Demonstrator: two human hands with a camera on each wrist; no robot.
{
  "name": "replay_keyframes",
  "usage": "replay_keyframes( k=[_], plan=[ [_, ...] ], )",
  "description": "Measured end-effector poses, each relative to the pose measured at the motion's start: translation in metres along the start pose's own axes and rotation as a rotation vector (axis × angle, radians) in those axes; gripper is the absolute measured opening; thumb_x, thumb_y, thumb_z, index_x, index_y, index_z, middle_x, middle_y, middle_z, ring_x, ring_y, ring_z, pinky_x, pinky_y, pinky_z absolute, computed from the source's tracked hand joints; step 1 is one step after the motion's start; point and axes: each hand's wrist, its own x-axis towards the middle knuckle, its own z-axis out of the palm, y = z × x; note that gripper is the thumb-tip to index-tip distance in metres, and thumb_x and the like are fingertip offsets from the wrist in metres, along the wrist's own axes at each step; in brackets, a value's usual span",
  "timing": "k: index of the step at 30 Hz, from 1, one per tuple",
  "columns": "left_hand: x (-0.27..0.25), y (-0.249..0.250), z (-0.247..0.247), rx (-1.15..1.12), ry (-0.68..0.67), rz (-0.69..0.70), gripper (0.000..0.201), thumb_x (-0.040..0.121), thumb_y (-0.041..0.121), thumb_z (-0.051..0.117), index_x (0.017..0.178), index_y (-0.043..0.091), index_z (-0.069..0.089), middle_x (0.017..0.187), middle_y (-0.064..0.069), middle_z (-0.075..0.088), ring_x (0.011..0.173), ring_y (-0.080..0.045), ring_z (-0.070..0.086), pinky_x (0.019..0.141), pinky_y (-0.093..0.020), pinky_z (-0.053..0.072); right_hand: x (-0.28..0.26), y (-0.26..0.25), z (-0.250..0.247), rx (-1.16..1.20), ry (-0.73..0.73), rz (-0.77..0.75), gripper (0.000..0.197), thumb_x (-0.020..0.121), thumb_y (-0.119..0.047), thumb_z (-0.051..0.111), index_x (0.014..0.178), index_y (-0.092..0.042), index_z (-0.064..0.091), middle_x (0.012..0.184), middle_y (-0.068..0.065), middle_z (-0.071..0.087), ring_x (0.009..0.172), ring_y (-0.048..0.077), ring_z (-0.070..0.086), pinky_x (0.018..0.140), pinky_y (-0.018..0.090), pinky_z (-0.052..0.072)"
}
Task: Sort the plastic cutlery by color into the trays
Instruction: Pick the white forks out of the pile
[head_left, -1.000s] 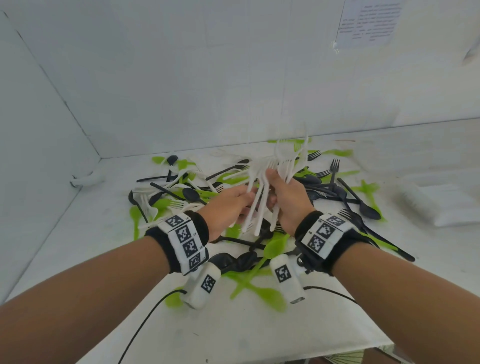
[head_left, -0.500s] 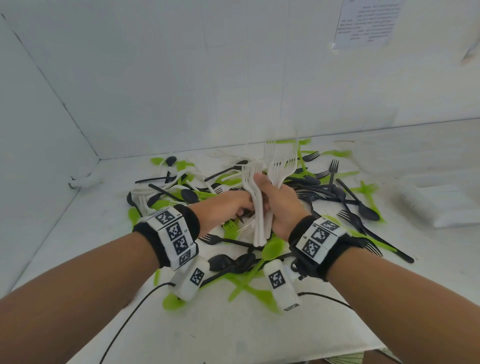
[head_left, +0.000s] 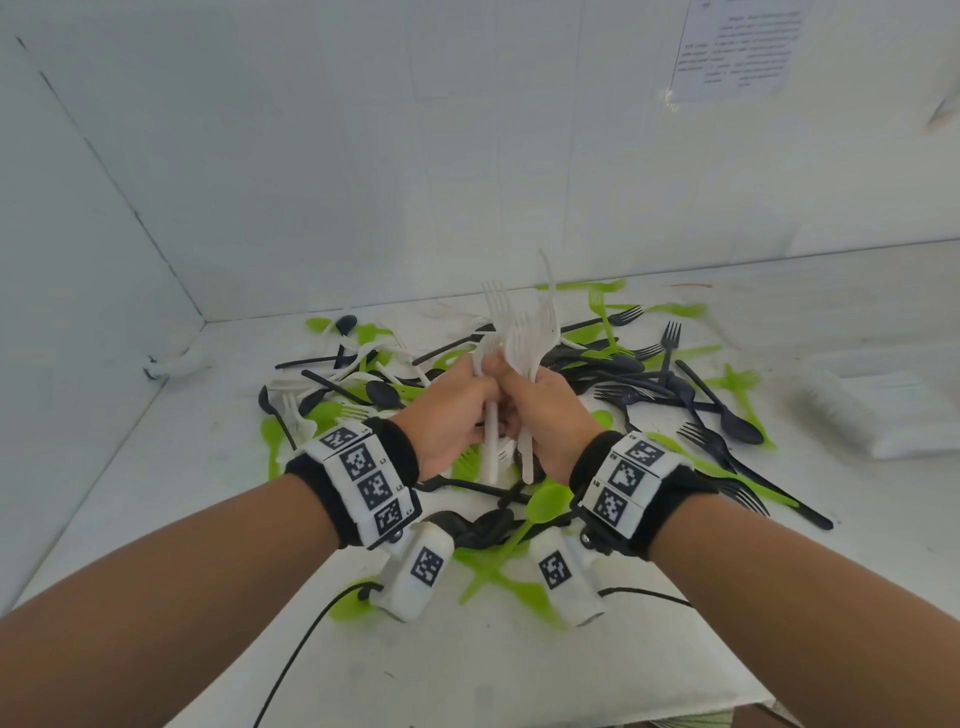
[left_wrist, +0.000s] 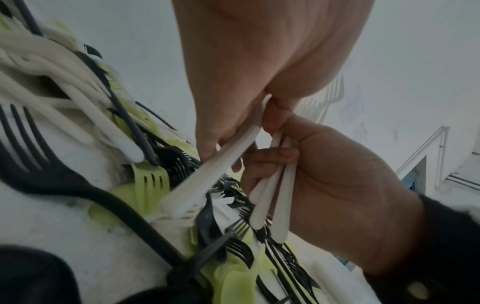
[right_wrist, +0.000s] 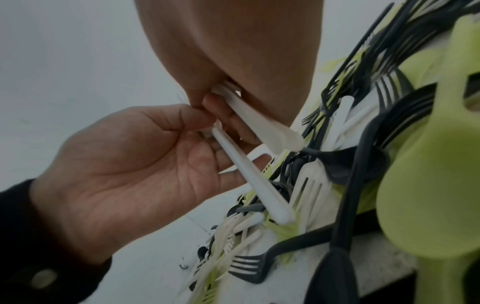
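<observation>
Both hands are closing in together vs 1 s ago: the white forks (head_left: 519, 332), fanned loosely between them then, are now being squared into one upright bundle, tines up, handles hanging below the palms. The left hand (head_left: 452, 410) is gripping a handle w/ thumb and curled fingers; the right hand (head_left: 545, 410) is clamped round the rest, so both grips are shut on the bundle, knuckles touching. The hands are also sitting a bit nearer the body than 1 s ago, approx. over the front of the pile. Meaning for the task, as I read it: the white batch is being gathered and aligned, prob. ready to carry off to a tray; no drop-off done yet.

The mixed pile (head_left: 649, 384) of black, green and white cutlery is still lying spread on the desk (head_left: 519, 675), i.e. most sorting is left. A whitish flat thing (head_left: 883, 415) is lying far right on the desk, maybe a tray; too washed out to tell. The desk is white and sitting in a corner of plain white walls, w/ a printed sheet (head_left: 737, 47) stuck on the back wall upper right.
</observation>
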Motion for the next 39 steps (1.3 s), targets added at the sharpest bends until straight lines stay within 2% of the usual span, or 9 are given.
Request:
replay_keyframes(
  k=[3,6,9,13,19,25,29,34,39],
  plan=[
    [0.001,-0.001,-0.005,0.035,0.179,0.007,0.035,0.095,0.005,0.047,0.128,0.014,0.056,0.101,-0.007,0.069,0.089,-0.023,0.066,0.082,-0.036,0.053,-0.001,-0.002,0.002,-0.004,0.015,-0.009,0.014,0.105,-0.028,0.056,0.11,-0.023,0.068,0.079,0.0,0.068,0.058,0.012,0.061,0.048,0.024,0.041],
    [0.005,-0.004,-0.019,-0.051,0.348,-0.027,0.03,0.09,0.003,0.048,0.118,0.012,0.05,0.084,-0.004,0.051,0.067,-0.015,0.05,0.068,-0.03,0.045,0.002,-0.002,-0.006,-0.007,0.085,0.071,0.008,0.105,-0.032,0.055,0.111,-0.027,0.056,0.077,-0.001,0.045,0.045,0.009,0.032,0.043,0.024,0.026],
    [0.005,0.005,-0.027,-0.272,0.312,-0.095,0.016,0.095,0.021,0.053,0.107,0.015,0.044,0.069,0.002,0.038,0.058,-0.011,0.036,0.061,-0.027,0.033,-0.001,-0.002,-0.013,0.04,-0.038,0.206,0.01,0.104,-0.031,0.056,0.104,-0.021,0.055,0.07,-0.001,0.038,0.043,0.008,0.023,0.04,0.021,0.022],
    [0.01,0.014,-0.022,-0.28,0.214,-0.078,0.051,0.087,0.028,0.072,0.123,0.002,0.045,0.091,-0.013,0.047,0.059,-0.013,0.045,0.059,-0.028,0.039,-0.008,-0.001,-0.008,-0.002,-0.252,0.279,0.023,0.105,-0.036,0.053,0.095,-0.019,0.065,0.066,-0.002,0.028,0.043,0.007,0.021,0.038,0.019,0.023],
    [0.005,0.008,-0.018,-0.263,0.228,-0.037,0.022,0.106,0.013,0.048,0.126,0.006,0.045,0.093,-0.015,0.063,0.058,-0.019,0.04,0.043,-0.028,0.038,-0.013,0.002,-0.012,-0.076,-0.268,0.238,0.033,0.106,-0.04,0.049,0.103,-0.015,0.071,0.067,-0.001,0.038,0.046,0.008,0.024,0.042,0.02,0.027],
    [0.006,0.008,-0.019,-0.307,0.479,0.1,0.008,0.106,0.012,0.043,0.113,0.013,0.046,0.083,-0.007,0.055,0.075,-0.024,0.064,0.073,-0.04,0.053,-0.009,0.006,-0.025,-0.075,-0.024,0.137,0.033,0.104,-0.038,0.054,0.116,-0.013,0.073,0.088,0.001,0.069,0.077,0.015,0.064,0.073,0.028,0.05],
    [0.009,0.002,-0.031,-0.218,0.544,0.06,0.011,0.105,0.018,0.047,0.116,0.016,0.046,0.075,0.0,0.044,0.063,-0.013,0.045,0.063,-0.029,0.042,-0.002,0.0,-0.033,0.074,0.244,0.157,0.03,0.098,-0.038,0.066,0.114,-0.018,0.05,0.064,-0.001,0.037,0.046,0.011,0.032,0.046,0.025,0.037],
    [0.003,-0.007,-0.012,-0.294,0.349,-0.03,0.041,0.094,0.033,0.07,0.122,0.016,0.046,0.096,-0.002,0.045,0.07,-0.009,0.045,0.065,-0.027,0.041,-0.001,-0.006,-0.024,0.117,0.14,0.272,0.033,0.098,-0.038,0.058,0.117,-0.026,0.034,0.073,0.001,0.041,0.045,0.009,0.024,0.042,0.02,0.025],
    [0.003,-0.012,0.01,-0.158,0.284,-0.026,0.058,0.081,0.035,0.072,0.128,0.014,0.045,0.121,-0.019,0.066,0.102,-0.027,0.067,0.093,-0.054,0.057,-0.006,0.002,-0.005,-0.248,0.032,0.06,0.006,0.1,-0.016,0.039,0.105,-0.018,0.041,0.078,0.006,0.047,0.052,0.011,0.035,0.046,0.025,0.028]
  ],
)
